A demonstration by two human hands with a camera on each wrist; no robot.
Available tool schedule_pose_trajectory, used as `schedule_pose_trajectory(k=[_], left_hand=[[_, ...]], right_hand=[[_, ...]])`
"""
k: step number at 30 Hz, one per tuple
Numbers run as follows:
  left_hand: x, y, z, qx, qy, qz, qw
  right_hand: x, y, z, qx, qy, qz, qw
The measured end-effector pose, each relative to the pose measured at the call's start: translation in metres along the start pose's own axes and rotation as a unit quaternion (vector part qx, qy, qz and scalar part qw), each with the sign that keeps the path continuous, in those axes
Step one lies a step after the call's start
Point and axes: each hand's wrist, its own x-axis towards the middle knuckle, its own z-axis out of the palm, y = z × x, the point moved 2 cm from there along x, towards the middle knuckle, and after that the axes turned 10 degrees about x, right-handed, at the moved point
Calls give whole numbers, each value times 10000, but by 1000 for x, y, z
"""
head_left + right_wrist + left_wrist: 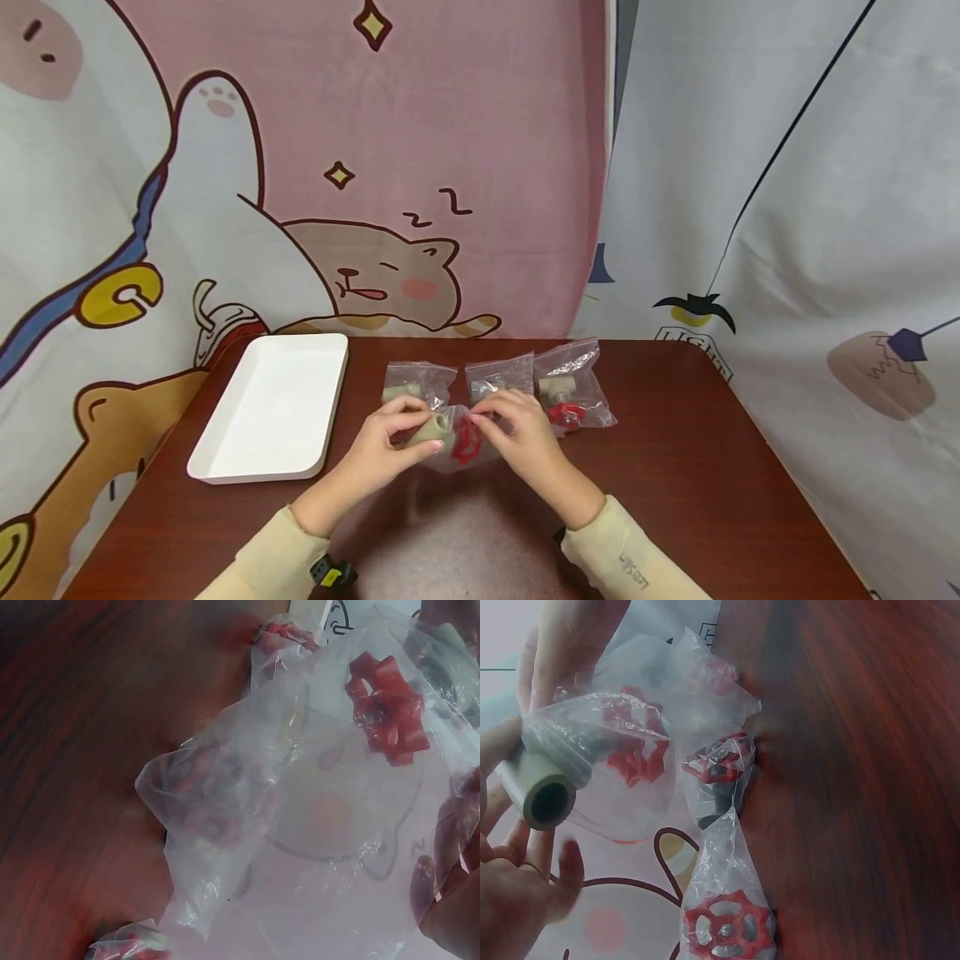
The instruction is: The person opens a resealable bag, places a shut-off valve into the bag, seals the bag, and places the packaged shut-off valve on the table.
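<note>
In the head view my left hand grips a pale green valve with a round pipe opening and a red handwheel. A clear plastic bag covers part of this valve, and its open pipe end faces the left wrist camera. Thumb and fingers of my right hand pinch the bag beside the handwheel. In the right wrist view that hand is partly cut off at the right edge, and the bag film spreads across the middle with the red handwheel seen through it.
Behind the hands lie more bagged valves: one at left, one in the middle and one at right. A white tray stands on the brown table at left. A printed cloth hangs behind.
</note>
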Motion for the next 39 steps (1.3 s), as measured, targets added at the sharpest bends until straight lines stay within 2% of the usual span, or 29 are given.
schedule_pose_trajectory(k=[3, 9, 18, 25, 29, 33, 39], left_hand=[[1, 1, 0, 239, 107, 153, 9995], [4, 1, 0, 381, 370, 447, 9976], [5, 0, 0, 446, 410, 432, 9972], [5, 0, 1, 269, 315, 327, 9986], [4, 1, 1, 61, 296, 256, 9992], [5, 1, 1, -12, 434, 292, 9986], [6, 6, 2, 360, 714, 396, 9960]], right_hand=[[0, -1, 1, 105, 30, -20, 9999], [-1, -3, 3, 375, 58, -35, 9993], [-3, -2, 6, 515, 112, 181, 9984], [-4, 0, 7, 1168, 217, 632, 9909], [-1, -10, 4, 1308, 298, 783, 9879], [4, -26, -2, 1433, 270, 978, 9845], [3, -30, -3, 1648, 159, 1237, 9784]])
